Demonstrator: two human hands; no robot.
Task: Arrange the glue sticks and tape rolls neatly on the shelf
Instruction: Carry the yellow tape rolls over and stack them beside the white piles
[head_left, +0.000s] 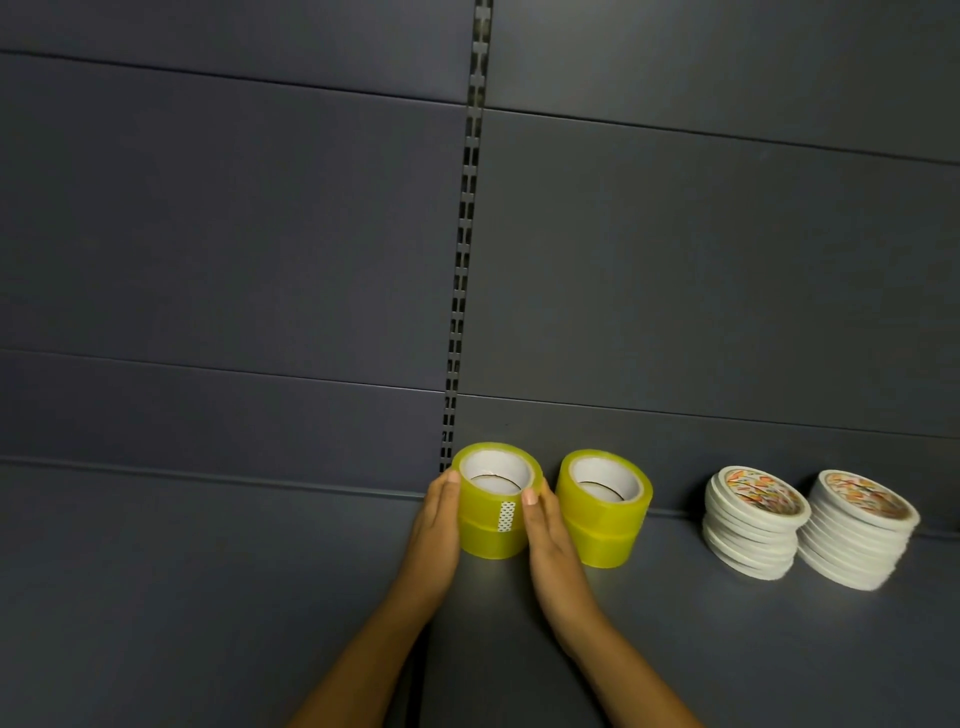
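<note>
Two stacks of yellow tape rolls stand on the dark grey shelf (208, 597), each two rolls high. My left hand (434, 530) and my right hand (545, 530) press flat, with straight fingers, against the two sides of the left yellow stack (491, 519). The right yellow stack (602, 509) stands just beside it, almost touching my right hand. Further right, two stacks of several thin white tape rolls stand side by side: the nearer stack (750, 525) and the outer stack (860, 535). No glue sticks are in view.
The shelf's grey back panel rises behind the rolls, with a slotted upright rail (460, 291) running down to just behind the left yellow stack. Bare shelf surface stretches to the left and in front.
</note>
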